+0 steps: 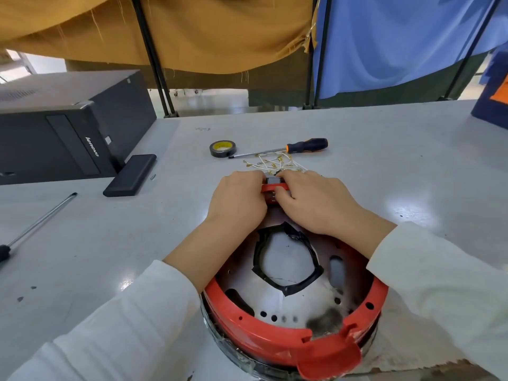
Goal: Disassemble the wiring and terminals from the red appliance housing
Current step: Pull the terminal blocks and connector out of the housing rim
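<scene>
The red appliance housing (275,342) is a round ring lying close to me on the table, with a metal plate and a black taped opening (287,264) inside it. At its far rim sits a small black terminal block (273,180). My left hand (237,199) and my right hand (316,202) both reach over the housing, and their fingers curl round that block from either side. A loose bundle of white wires with brass terminals (275,162) lies on the table just beyond my hands.
A roll of black tape (222,149) and an orange-handled screwdriver (291,148) lie past the wires. A black computer tower (68,125) stands at the left with a flat black device (129,175) beside it. A long screwdriver (38,224) lies at the left edge.
</scene>
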`<state>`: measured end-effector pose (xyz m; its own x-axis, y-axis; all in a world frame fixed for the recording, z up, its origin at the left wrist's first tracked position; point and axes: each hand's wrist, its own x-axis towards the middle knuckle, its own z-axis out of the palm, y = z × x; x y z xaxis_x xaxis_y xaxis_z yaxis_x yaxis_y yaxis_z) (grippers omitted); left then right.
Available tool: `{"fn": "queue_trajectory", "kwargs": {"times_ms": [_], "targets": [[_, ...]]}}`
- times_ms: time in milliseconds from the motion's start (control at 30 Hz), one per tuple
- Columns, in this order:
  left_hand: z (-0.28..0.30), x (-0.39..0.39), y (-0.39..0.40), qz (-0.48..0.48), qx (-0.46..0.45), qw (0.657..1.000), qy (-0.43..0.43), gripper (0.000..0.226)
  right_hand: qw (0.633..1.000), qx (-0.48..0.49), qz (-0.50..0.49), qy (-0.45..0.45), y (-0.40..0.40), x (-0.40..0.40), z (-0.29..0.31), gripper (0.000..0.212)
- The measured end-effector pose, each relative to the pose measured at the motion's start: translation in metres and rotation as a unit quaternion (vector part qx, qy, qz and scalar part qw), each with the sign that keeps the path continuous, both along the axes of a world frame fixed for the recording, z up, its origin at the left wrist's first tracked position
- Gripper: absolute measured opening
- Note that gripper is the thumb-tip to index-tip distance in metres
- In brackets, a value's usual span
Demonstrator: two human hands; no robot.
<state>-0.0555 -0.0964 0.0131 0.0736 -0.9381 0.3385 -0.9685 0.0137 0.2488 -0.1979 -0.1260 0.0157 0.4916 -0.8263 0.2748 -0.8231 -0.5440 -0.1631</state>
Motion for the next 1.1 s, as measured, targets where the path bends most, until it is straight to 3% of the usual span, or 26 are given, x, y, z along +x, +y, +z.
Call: {"fn": "queue_trajectory", "kwargs": {"times_ms": [100,233,400,533,633,700,767,867,933,1100], "targets": [[0.0,-0.001,0.001,0.005,-0.01,1.0,0.018,0.028,0.999,0.039,-0.005,-0.017,-0.003,0.0,0.003,0.041],[0.002,-0.003,0.002,0.001,-0.006,1.0,0.024,0.026,0.986,0.144,-0.019,-0.078,-0.013,-0.001,0.008,0.027],[0.005,-0.001,0.004,-0.011,-0.007,0.997,0.078,0.033,0.92,0.292,-0.009,-0.263,-0.026,0.006,0.019,0.01],[0.005,-0.001,0.005,-0.014,-0.001,0.996,0.085,0.035,0.888,0.318,-0.036,-0.33,-0.032,0.006,0.022,0.027],[0.004,0.0,0.005,-0.007,0.006,0.997,0.078,0.034,0.881,0.276,-0.054,-0.381,-0.043,-0.001,0.028,0.038],[0.003,-0.001,0.005,-0.009,0.014,0.998,0.062,0.032,0.924,0.229,-0.053,-0.302,-0.051,-0.01,0.033,0.039],[0.004,-0.001,0.005,-0.01,0.02,0.998,0.058,0.029,0.971,0.197,-0.044,-0.13,-0.059,-0.02,0.034,0.037],[0.004,-0.001,0.005,-0.006,0.018,0.998,0.066,0.03,0.978,0.205,-0.034,0.033,-0.069,-0.022,0.026,0.036],[0.003,-0.001,0.005,-0.009,0.019,0.998,0.06,0.029,0.976,0.207,-0.029,0.066,-0.074,-0.018,0.019,0.037],[0.004,-0.001,0.005,-0.013,0.021,0.999,0.038,0.021,0.98,0.186,-0.039,0.051,-0.087,-0.01,0.006,0.042]]}}
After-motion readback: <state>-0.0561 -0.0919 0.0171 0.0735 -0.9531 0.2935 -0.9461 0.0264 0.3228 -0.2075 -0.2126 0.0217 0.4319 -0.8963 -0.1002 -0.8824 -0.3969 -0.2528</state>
